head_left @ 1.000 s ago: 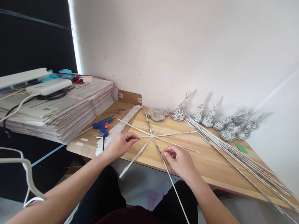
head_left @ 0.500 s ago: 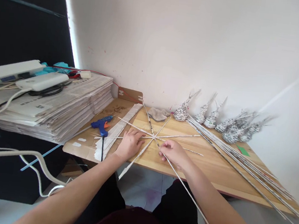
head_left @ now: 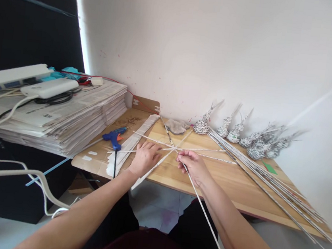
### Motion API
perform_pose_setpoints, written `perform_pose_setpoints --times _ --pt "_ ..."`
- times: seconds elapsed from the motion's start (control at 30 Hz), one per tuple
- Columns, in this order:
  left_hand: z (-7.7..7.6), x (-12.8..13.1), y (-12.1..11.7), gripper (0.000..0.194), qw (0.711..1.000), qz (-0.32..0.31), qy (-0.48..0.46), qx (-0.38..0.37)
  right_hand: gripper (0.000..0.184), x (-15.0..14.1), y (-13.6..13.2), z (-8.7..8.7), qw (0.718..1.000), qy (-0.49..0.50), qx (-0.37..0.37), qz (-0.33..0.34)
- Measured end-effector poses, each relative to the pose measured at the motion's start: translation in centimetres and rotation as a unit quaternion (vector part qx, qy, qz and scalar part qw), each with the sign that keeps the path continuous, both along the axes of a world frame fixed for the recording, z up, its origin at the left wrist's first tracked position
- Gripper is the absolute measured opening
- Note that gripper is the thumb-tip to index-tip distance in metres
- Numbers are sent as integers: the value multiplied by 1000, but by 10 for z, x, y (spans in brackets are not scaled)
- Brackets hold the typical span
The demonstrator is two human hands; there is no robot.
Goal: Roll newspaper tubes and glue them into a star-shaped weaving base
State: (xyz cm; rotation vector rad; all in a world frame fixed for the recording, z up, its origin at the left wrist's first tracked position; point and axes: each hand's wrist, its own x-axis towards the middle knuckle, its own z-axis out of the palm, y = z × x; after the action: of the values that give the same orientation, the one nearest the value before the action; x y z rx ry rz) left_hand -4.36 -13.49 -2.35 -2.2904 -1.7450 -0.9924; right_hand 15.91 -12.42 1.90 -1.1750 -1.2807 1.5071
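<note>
Several thin rolled-paper sticks (head_left: pixel 181 148) cross in a star shape on the wooden table, their ends spreading outward. My left hand (head_left: pixel 144 158) lies over the left-hand spokes, fingers stretched toward the crossing and touching the sticks. Just right of and below the centre, my right hand (head_left: pixel 192 166) pinches one rolled-paper stick (head_left: pixel 204 209) between thumb and fingers. That stick's long end slants down past the table edge along my right forearm. My right fingers partly hide the stick where it meets the crossing.
A blue glue gun (head_left: pixel 114 137) lies on cardboard at left, beside flat white paper strips (head_left: pixel 136 139). Left of it rises a newspaper stack (head_left: pixel 96 108). Woven paper pieces (head_left: pixel 202 125) and a grey cloth (head_left: pixel 176 126) sit by the wall. Loose paper sticks (head_left: pixel 267 180) lie at right.
My right hand has moved slightly up and nearer the crossing, with the stick in it. The lower right spoke has swung upward. My left hand stays nearly in place.
</note>
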Motion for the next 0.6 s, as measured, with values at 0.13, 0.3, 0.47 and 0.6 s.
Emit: perform_pose_setpoints --times 0.13,0.3,0.47,0.6 --pt "3 2 -5 34 999 3 2 47 23 17 -6 -8 998 -36 45 -22" --pt "4 4 -8 30 998 -28 20 60 19 45 -15 -16 991 -100 73 -48" --pt "3 3 -7 20 993 -80 28 83 20 62 -25 -22 981 -176 76 -17" --pt "0 2 -13 17 986 -122 45 106 16 64 -34 -25 979 -181 89 27"
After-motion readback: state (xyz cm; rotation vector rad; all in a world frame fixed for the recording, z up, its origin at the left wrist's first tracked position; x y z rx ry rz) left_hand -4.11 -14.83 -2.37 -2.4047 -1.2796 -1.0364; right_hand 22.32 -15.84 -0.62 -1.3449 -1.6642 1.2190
